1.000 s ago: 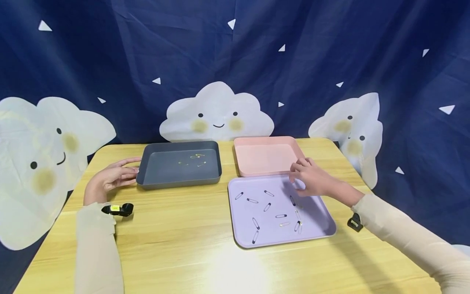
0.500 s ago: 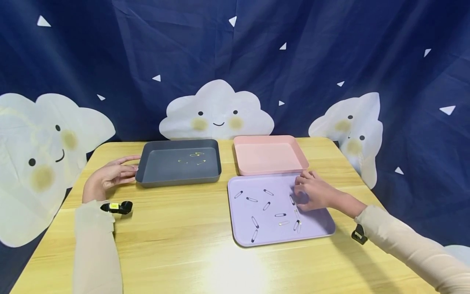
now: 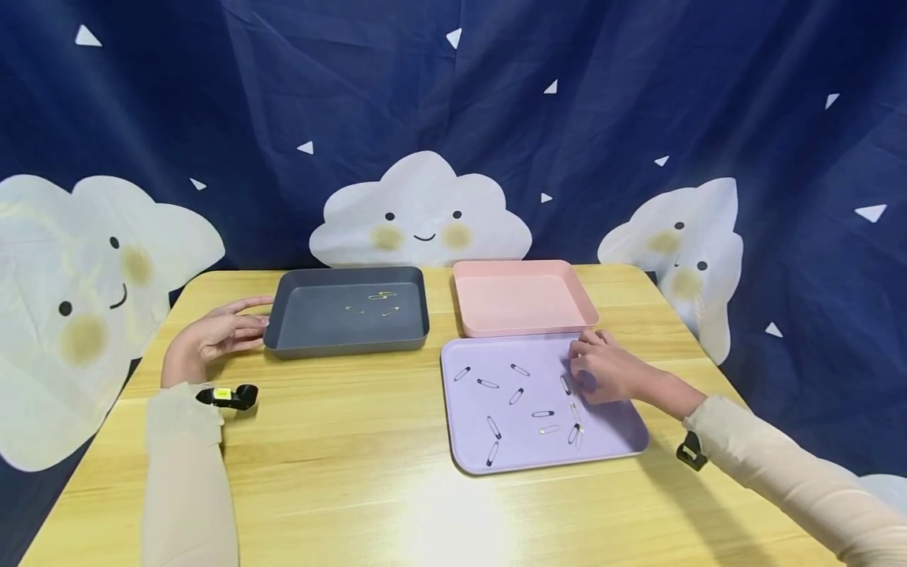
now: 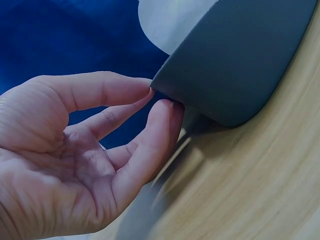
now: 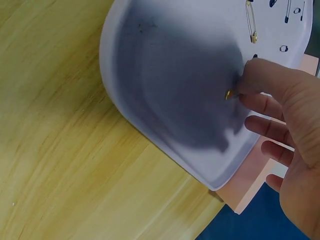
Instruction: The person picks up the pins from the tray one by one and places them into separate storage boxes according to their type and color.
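My right hand (image 3: 602, 368) is over the right side of the lilac tray (image 3: 496, 453). Its thumb and index finger pinch a small gold safety pin (image 5: 228, 94), mostly hidden by the fingers, close over the tray. Several black-headed safety pins (image 3: 542, 413) and a few gold safety pins (image 3: 549, 430) lie scattered on this tray. My left hand (image 3: 220, 335) is at the left end of the dark grey tray (image 3: 312, 348); in the left wrist view its fingertips touch the tray's outer corner (image 4: 220, 65). Several gold safety pins (image 3: 390, 311) lie inside the grey tray.
Behind the lilac tray, right up against it, stands a pink tray (image 3: 520, 303). All three trays sit on a wooden table (image 3: 340, 441). A dark blue curtain (image 3: 397, 94) with cloud prints hangs behind the table's far edge.
My right hand has come down and toward me, from the pink tray's near corner to the right part of the lilac tray. The left hand stays at the grey tray.
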Demonstrator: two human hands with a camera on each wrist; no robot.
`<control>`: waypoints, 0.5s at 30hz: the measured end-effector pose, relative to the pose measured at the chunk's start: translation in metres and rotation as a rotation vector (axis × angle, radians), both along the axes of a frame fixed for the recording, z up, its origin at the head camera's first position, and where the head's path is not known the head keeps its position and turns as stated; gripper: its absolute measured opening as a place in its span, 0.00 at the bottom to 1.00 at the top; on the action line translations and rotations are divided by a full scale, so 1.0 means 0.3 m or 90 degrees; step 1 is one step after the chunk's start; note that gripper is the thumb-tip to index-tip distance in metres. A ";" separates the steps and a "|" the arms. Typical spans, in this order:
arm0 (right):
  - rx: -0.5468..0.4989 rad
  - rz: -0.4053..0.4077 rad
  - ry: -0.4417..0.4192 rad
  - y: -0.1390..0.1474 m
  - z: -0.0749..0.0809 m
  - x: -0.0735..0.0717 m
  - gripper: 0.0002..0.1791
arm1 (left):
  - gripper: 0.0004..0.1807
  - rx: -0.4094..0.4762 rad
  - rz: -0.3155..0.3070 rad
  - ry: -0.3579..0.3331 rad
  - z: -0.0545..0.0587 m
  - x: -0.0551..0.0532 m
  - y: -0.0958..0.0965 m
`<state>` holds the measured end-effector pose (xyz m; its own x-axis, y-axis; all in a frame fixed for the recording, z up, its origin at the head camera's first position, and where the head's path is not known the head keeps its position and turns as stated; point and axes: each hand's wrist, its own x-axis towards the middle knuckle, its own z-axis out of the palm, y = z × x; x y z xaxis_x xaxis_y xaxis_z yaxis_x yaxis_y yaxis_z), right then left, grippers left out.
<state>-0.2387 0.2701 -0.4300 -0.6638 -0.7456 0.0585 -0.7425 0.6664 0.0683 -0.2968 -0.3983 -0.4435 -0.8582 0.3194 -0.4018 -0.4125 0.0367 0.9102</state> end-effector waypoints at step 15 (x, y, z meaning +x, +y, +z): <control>0.005 0.000 -0.004 -0.013 0.001 -0.011 0.18 | 0.33 0.006 0.003 0.004 0.011 0.006 0.005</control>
